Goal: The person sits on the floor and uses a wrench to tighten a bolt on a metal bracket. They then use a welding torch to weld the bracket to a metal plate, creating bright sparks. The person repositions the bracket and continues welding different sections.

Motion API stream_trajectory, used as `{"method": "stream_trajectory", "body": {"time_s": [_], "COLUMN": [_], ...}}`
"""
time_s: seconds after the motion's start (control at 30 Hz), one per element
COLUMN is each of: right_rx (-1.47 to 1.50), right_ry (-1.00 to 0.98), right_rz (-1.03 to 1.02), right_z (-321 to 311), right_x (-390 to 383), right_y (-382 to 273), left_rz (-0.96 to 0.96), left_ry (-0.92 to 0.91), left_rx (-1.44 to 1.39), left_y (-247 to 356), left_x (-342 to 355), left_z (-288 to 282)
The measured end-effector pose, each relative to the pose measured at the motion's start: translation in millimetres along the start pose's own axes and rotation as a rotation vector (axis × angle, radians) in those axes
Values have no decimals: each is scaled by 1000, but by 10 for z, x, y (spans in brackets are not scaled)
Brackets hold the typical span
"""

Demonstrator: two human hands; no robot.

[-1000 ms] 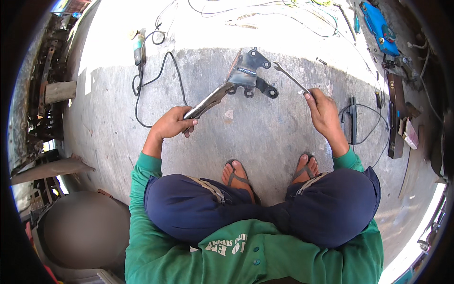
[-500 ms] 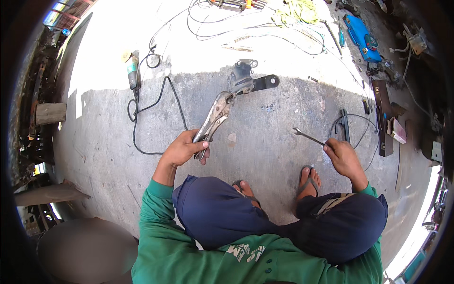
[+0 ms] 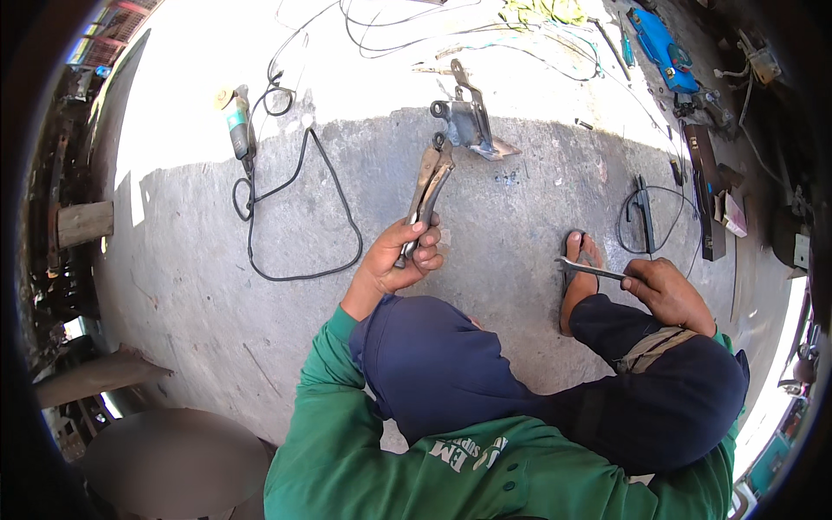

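My left hand (image 3: 406, 251) is closed around the handles of metal locking pliers (image 3: 426, 184). Their jaws point away from me and meet the near left side of a dark metal bracket (image 3: 468, 126). This bracket has a round eye on its left, a long arm pointing away from me, and a flat plate at its lower right. My right hand (image 3: 666, 291) grips an open-end wrench (image 3: 593, 269), its open jaw pointing left above my foot (image 3: 575, 299). The two hands are well apart.
An angle grinder (image 3: 236, 128) with a looping black cord (image 3: 303, 276) lies on the left of the concrete floor. On the right are a blue tool case (image 3: 662, 50), a long brown box (image 3: 704, 192) and a coiled cable with a black holder (image 3: 644, 217). A round dark stool-like top (image 3: 173, 464) stands at lower left.
The pliers and bracket have swung right and turned, showing another side of the bracket. My right hand has moved right and slightly down with the wrench, which lies more level.
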State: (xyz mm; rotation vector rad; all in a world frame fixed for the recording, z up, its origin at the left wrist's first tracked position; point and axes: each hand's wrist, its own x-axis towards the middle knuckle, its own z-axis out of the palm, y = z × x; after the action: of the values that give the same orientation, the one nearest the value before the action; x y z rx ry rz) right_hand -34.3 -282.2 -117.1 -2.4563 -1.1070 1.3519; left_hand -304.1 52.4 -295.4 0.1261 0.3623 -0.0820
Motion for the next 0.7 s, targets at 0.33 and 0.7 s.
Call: {"method": "stream_trajectory", "body": {"time_s": [0.33, 0.7], "right_rx": [-242, 116], "right_ry": [76, 146], "right_rz": [-126, -113], "right_z": [71, 508], "right_x": [743, 1488], "right_y": [78, 919], "left_rz": [56, 99], "left_ry": [340, 623], "left_rx": [335, 743], "left_y": [599, 436], "left_x": [-113, -118], "left_z": [394, 586]}}
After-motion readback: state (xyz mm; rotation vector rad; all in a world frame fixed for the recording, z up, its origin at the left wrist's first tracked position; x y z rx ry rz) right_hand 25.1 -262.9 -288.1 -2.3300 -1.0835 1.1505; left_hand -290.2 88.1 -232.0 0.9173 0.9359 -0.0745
